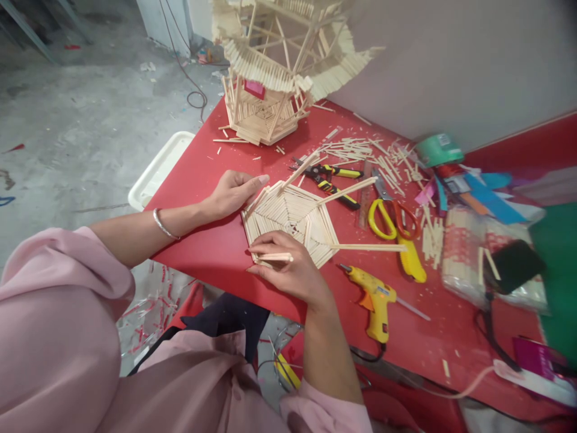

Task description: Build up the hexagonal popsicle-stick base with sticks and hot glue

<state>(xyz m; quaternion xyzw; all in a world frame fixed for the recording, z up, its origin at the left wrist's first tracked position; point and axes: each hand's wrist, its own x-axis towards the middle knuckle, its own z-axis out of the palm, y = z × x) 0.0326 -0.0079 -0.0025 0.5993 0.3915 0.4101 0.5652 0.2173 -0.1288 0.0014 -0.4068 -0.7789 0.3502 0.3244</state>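
A flat many-sided base (288, 210) built from thin wooden sticks lies on the red table, with several stick posts rising from its corners. At its far left edge rests my left hand (234, 193), thumb stretched along the rim and fingers curled, partly hidden, against the side. My right hand (291, 264) is over the near left corner, thumb and fingers closed around a short stick post (274, 257). Just right of the base lies a yellow glue gun (372, 300) with a glue stick in its back. Black and yellow pliers (331, 180) lie beyond the base.
A larger stick pavilion model (265, 120) stands at the far end. Loose sticks (351, 150), scissors (390, 216), a yellow cutter (411, 261), green tape (438, 149) and bagged sticks (464, 252) lie to the right. A white stool (169, 159) stands beside the table's left edge.
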